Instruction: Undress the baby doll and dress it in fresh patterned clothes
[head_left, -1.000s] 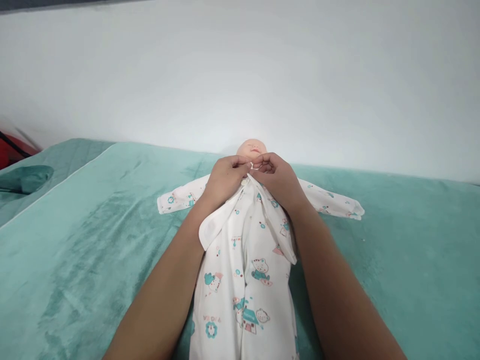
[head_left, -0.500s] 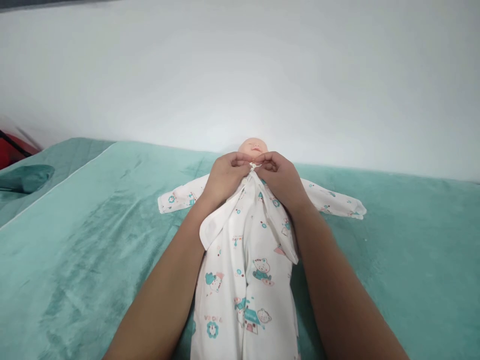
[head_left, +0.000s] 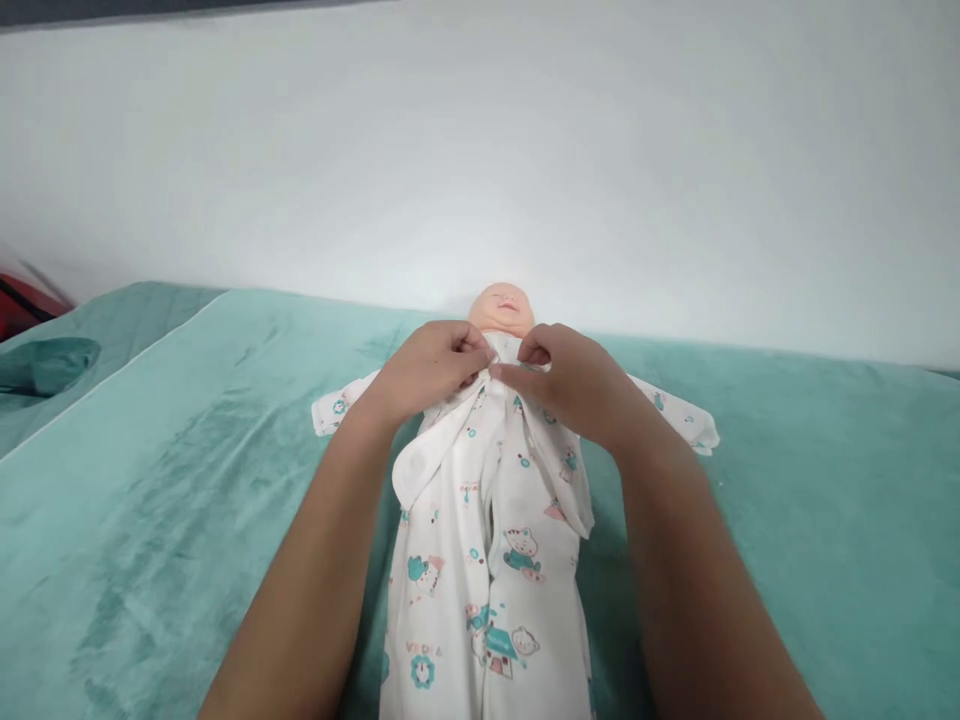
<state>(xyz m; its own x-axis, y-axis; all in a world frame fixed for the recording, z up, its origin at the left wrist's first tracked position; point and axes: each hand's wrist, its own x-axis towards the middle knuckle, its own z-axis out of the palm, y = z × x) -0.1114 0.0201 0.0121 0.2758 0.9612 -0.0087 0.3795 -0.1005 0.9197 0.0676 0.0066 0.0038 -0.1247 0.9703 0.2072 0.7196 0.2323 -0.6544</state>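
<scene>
A baby doll lies on its back, its pinkish head (head_left: 501, 312) at the far end. It wears a white baby shirt (head_left: 555, 460) printed with small animals and white printed trousers (head_left: 495, 620). My left hand (head_left: 435, 365) pinches the shirt's front edge just below the neck. Close beside it, my right hand (head_left: 566, 375) has its thumb on the same front edge, the fingers curled into the cloth. Below the hands the shirt front hangs apart, one rounded corner folded out to the left. Whatever fastener lies between the fingertips is too small to make out.
A teal plush cover (head_left: 187, 480) lies under the doll. Behind the head rises a white wall (head_left: 480, 150). At the far left are a quilted green edge (head_left: 135, 310) and a red object (head_left: 22, 305). Both doll sleeves (head_left: 679, 415) stretch out sideways.
Both hands have moved down from the neckline to the upper chest, and they are slightly farther apart. The collar and more of the doll's chin now show. The view has shifted slightly.
</scene>
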